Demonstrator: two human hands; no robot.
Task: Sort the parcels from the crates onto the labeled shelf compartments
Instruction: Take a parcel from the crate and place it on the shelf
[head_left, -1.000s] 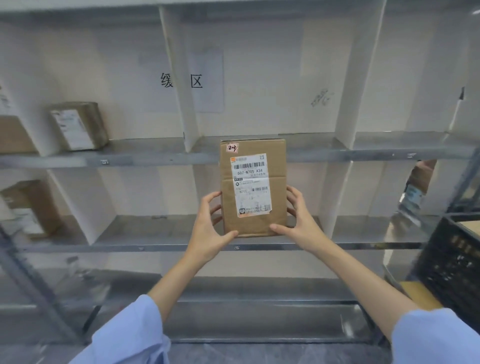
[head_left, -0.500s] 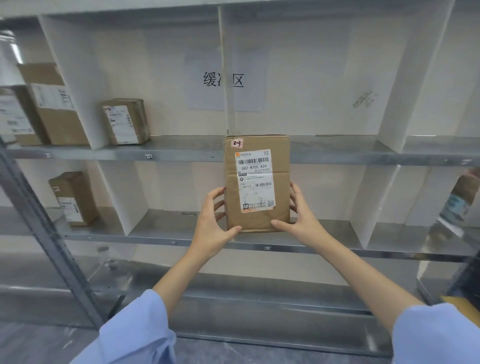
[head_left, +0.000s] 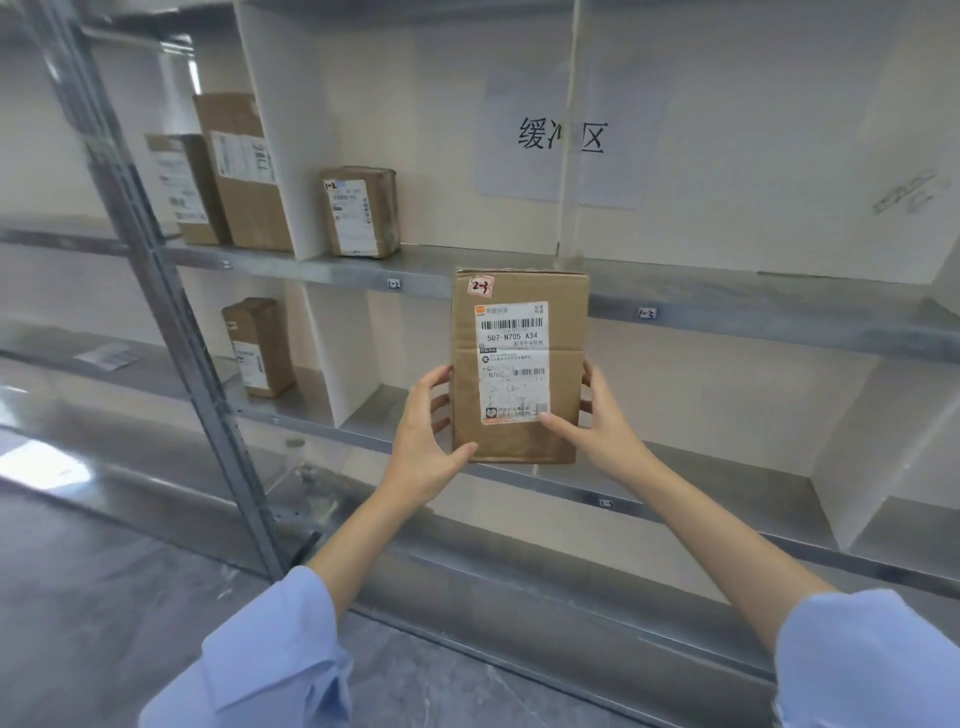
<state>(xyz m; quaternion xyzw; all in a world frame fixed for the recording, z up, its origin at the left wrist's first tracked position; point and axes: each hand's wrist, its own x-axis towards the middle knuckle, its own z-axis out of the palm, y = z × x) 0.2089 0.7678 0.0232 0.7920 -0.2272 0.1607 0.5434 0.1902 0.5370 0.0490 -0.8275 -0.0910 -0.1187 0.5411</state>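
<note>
I hold a brown cardboard parcel (head_left: 519, 364) upright in front of the metal shelf (head_left: 727, 306). It carries a white shipping label and a small sticker hand-marked "2-3" at its top left. My left hand (head_left: 423, 441) grips its lower left edge and my right hand (head_left: 602, 421) its lower right edge. The parcel hangs in the air in front of the middle shelf level, near a small tag reading "1-2" (head_left: 394, 283) and another tag (head_left: 647, 313) to the right.
Parcels stand in the left compartments: two tall ones (head_left: 244, 171), a small one (head_left: 361, 213), and one (head_left: 260, 345) on the level below. White dividers (head_left: 280, 130) split the shelves. A grey steel upright (head_left: 171, 291) runs down the left. A paper sign (head_left: 561, 140) hangs on the back wall.
The view has swung left along the shelf, bringing more left-hand parcels into sight; the black crate at the right is gone from view. Both hands keep the same grip on the parcel.
</note>
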